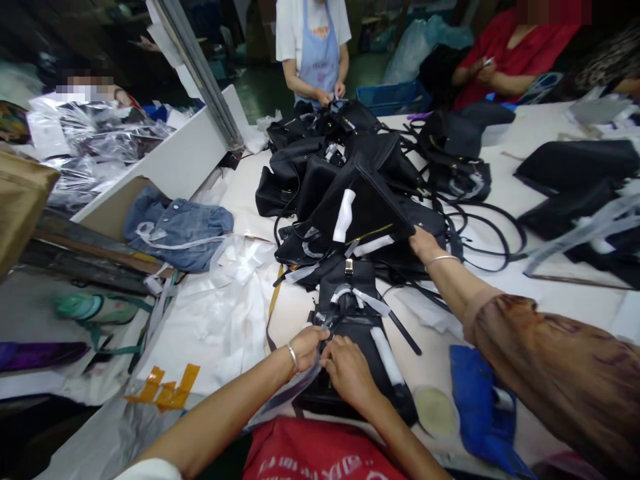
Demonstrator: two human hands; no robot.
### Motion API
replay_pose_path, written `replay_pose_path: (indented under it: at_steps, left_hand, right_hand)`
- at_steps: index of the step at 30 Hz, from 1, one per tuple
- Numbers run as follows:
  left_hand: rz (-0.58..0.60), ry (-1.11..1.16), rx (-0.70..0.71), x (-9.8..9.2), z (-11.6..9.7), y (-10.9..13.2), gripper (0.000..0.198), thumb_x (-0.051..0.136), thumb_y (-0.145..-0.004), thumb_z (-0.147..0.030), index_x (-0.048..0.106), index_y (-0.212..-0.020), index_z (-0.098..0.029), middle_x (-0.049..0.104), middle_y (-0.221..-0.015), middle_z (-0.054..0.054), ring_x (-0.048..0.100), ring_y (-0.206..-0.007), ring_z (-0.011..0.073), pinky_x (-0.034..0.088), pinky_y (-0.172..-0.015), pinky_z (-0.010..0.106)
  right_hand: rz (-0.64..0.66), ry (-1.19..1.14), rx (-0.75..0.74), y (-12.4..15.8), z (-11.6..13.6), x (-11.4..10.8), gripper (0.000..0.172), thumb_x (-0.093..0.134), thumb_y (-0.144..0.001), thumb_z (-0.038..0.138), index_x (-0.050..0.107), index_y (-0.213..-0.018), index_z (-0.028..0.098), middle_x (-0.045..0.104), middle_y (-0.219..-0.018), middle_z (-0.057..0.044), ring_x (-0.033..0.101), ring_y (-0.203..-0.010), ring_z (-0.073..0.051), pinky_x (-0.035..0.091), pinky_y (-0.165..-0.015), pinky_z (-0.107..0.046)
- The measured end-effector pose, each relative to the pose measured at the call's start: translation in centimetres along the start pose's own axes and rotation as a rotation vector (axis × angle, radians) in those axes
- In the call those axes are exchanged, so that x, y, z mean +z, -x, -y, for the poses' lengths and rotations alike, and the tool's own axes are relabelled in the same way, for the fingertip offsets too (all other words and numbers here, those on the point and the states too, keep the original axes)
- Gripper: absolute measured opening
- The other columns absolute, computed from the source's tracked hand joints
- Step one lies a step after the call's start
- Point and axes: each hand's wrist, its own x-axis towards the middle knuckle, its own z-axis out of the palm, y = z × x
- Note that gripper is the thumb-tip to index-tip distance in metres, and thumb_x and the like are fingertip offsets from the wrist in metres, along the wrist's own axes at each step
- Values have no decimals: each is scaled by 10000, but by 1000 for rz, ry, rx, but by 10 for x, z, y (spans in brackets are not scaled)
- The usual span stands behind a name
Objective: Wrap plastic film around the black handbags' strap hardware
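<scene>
A black backpack (370, 343) lies on the table right in front of me, with white wrap around parts of its straps and a gold-coloured clasp on its flap. Over its left side my left hand (307, 348) is closed, fingertips pinching a strip of clear plastic film (300, 385) by a dark strap. My right hand (350, 372) is close beside it, fingers bent and pressed together at the same spot. What lies between the right fingertips is hidden. Beyond the backpack rises a heap of black bags (370, 193), some with white wrap.
From the right, a co-worker's hand (425, 245) touches the heap. Left are white wrapping sheets (220, 320), a denim bundle (180, 227) and orange tape (173, 393). A round disc (436, 411) and blue cloth (480, 407) lie right. Two people stand across the table.
</scene>
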Motion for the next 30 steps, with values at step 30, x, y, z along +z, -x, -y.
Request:
replay_pose_path:
  at_steps: [30]
  left_hand:
    - [250, -182, -24, -27, -1, 21, 395, 523, -818, -506, 496, -1025, -170, 662, -712, 67, 657, -599, 184, 517, -553, 294]
  right_hand:
    - [-151, 40, -59, -1, -9, -6, 173, 455, -869, 159, 549, -1007, 204, 573, -998, -72, 520, -931, -214, 404, -799, -334]
